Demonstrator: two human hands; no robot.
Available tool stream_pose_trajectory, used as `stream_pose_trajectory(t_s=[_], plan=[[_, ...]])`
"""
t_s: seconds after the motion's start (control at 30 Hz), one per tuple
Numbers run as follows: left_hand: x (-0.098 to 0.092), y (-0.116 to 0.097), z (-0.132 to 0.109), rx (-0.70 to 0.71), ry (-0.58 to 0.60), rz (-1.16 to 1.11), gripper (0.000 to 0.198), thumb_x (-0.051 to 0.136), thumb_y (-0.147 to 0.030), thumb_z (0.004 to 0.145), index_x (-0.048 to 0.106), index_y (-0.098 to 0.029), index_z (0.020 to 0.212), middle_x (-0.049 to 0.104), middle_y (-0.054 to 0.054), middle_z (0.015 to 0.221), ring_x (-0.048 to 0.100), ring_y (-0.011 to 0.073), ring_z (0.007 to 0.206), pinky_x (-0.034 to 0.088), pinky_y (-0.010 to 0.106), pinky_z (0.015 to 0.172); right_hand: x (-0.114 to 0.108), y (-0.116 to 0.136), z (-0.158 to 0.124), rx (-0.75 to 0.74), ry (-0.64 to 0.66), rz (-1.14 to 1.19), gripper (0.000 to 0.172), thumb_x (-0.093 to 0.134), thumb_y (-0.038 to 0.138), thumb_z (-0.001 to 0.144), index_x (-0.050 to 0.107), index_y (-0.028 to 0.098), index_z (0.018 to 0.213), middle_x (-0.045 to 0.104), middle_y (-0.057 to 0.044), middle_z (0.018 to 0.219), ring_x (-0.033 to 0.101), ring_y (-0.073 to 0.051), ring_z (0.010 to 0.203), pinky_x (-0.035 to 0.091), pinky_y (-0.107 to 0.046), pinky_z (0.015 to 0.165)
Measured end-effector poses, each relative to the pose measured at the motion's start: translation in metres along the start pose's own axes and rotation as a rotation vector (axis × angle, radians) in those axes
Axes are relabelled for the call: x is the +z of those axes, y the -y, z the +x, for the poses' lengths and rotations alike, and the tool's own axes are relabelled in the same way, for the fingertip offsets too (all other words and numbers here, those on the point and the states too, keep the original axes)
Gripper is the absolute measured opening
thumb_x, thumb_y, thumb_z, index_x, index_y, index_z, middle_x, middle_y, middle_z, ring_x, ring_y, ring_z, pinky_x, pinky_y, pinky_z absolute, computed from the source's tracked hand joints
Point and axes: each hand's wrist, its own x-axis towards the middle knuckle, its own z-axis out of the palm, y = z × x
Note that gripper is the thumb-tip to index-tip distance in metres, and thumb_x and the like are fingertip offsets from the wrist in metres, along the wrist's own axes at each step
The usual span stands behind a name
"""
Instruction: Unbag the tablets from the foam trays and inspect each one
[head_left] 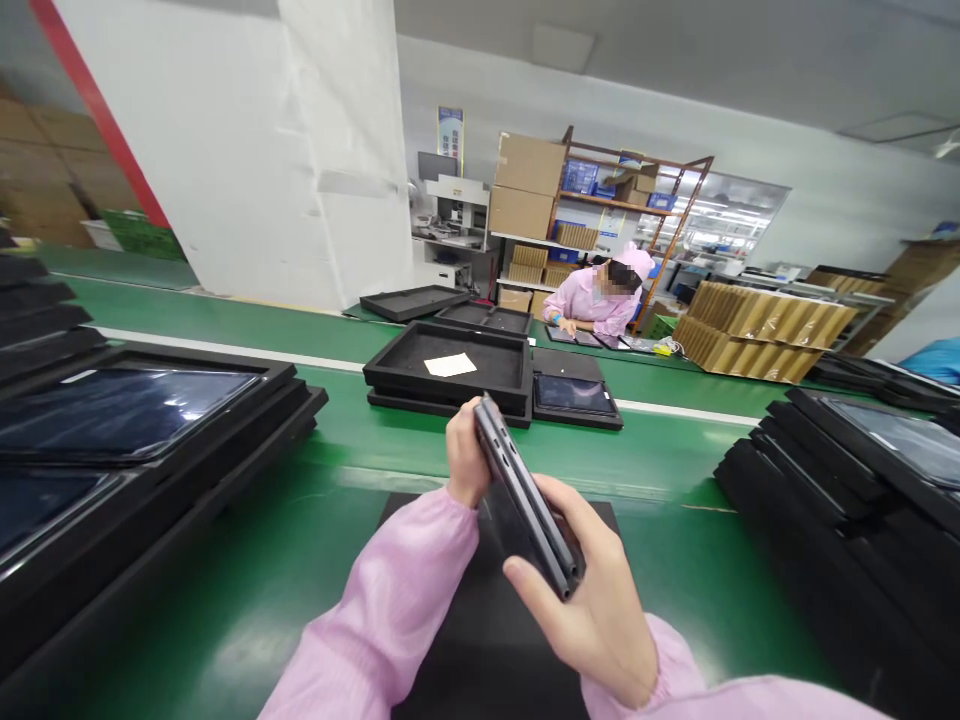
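A thin dark grey screen device [517,485] in two layers is held up on edge and tilted. Small port slots show along its narrow side. My left hand [465,455] grips the far end, fingers wrapped round it. My right hand [592,590] is closed on the near end, with the thumb on one face and the fingers on the other. Whether the two layers are joined cannot be seen. Below the device lies a black mat [487,640] on the green table [262,580].
Black foam trays with dark screens [127,410] are stacked at left; another tray stack [810,500] stands at right. Ahead are a black tray [390,368] with a paper slip [450,365] and a smaller screen tray [574,392]. A co-worker [600,295] sits across, near cardboard dividers [765,330].
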Motion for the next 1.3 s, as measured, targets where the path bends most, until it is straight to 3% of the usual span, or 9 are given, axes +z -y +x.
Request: stream_pose_trajectory(t_s=[0.07,0.13,0.23,0.33,0.5,0.63,0.87,1.13,1.3], plan=[[0.01,-0.002,0.012,0.024,0.145,-0.083,0.061,0.024,-0.077,0.084,0.044,-0.026,0.058,0.042,-0.002,0.052,0.04,0.0154,0.05,0.036,0.03,0.051,-0.012,0.011,0.007,0.064,0.131,-0.063,0.05,0.075,0.026,0.076,0.065,0.025,0.124,0.071,-0.008,0.123,0.07,-0.026,0.109,0.06,-0.033,0.087],[0.017,-0.001,0.013,0.039,0.27,-0.124,0.069,0.028,-0.086,0.077,0.047,-0.025,0.051,0.042,-0.001,0.046,0.037,0.0144,0.045,0.032,0.031,0.047,-0.022,0.013,0.016,0.178,0.243,-0.11,0.038,0.073,0.028,0.077,0.069,0.024,0.115,0.075,-0.007,0.113,0.073,-0.025,0.1,0.062,-0.033,0.079],[0.018,0.007,0.005,0.039,0.345,-0.116,0.075,0.033,-0.092,0.071,0.052,-0.023,0.047,0.044,0.001,0.044,0.038,0.0145,0.043,0.031,0.032,0.046,-0.025,0.002,0.031,0.327,0.28,-0.144,0.025,0.07,0.031,0.079,0.071,0.02,0.101,0.077,-0.008,0.097,0.074,-0.025,0.087,0.061,-0.036,0.076],[0.012,0.015,0.003,0.034,0.345,-0.118,0.077,0.031,-0.093,0.072,0.057,-0.023,0.051,0.049,0.002,0.048,0.043,0.0164,0.047,0.035,0.033,0.05,-0.017,-0.013,0.044,0.374,0.296,-0.081,0.024,0.071,0.032,0.077,0.068,0.019,0.097,0.076,-0.007,0.095,0.074,-0.022,0.081,0.06,-0.033,0.072],[0.005,0.024,0.016,-0.041,0.215,-0.086,0.074,0.033,-0.087,0.078,0.067,-0.022,0.07,0.063,0.005,0.062,0.057,0.0203,0.061,0.045,0.034,0.059,-0.004,-0.031,0.063,0.374,0.271,0.047,0.025,0.062,0.034,0.082,0.067,0.018,0.1,0.073,-0.006,0.093,0.071,-0.017,0.074,0.056,-0.026,0.063],[0.006,0.027,0.019,-0.051,0.164,-0.134,0.067,0.039,-0.082,0.082,0.067,-0.021,0.087,0.068,0.004,0.069,0.059,0.0191,0.063,0.048,0.033,0.062,-0.005,-0.041,0.07,0.381,0.286,0.125,0.025,0.063,0.036,0.081,0.066,0.018,0.098,0.072,-0.005,0.09,0.068,-0.016,0.072,0.054,-0.025,0.061],[0.01,0.019,0.013,-0.032,0.206,-0.045,0.067,0.037,-0.082,0.084,0.066,-0.022,0.074,0.073,0.006,0.075,0.066,0.0225,0.075,0.053,0.035,0.073,-0.019,-0.048,0.073,0.422,0.363,0.204,0.019,0.065,0.031,0.081,0.061,0.02,0.096,0.069,-0.002,0.09,0.068,-0.015,0.078,0.057,-0.026,0.07],[0.016,0.018,0.005,-0.038,0.274,-0.09,0.066,0.041,-0.083,0.082,0.066,-0.022,0.074,0.07,0.004,0.072,0.061,0.0193,0.064,0.05,0.031,0.062,-0.032,-0.045,0.07,0.423,0.424,0.228,0.009,0.057,0.02,0.082,0.054,0.021,0.09,0.065,0.001,0.085,0.067,-0.013,0.079,0.055,-0.025,0.074],[0.019,0.019,0.003,-0.024,0.258,-0.082,0.065,0.042,-0.082,0.082,0.065,-0.022,0.075,0.071,0.004,0.074,0.064,0.0195,0.068,0.052,0.031,0.065,-0.033,-0.039,0.069,0.387,0.403,0.196,0.012,0.058,0.026,0.082,0.052,0.022,0.092,0.063,-0.001,0.087,0.063,-0.014,0.081,0.052,-0.026,0.072]])
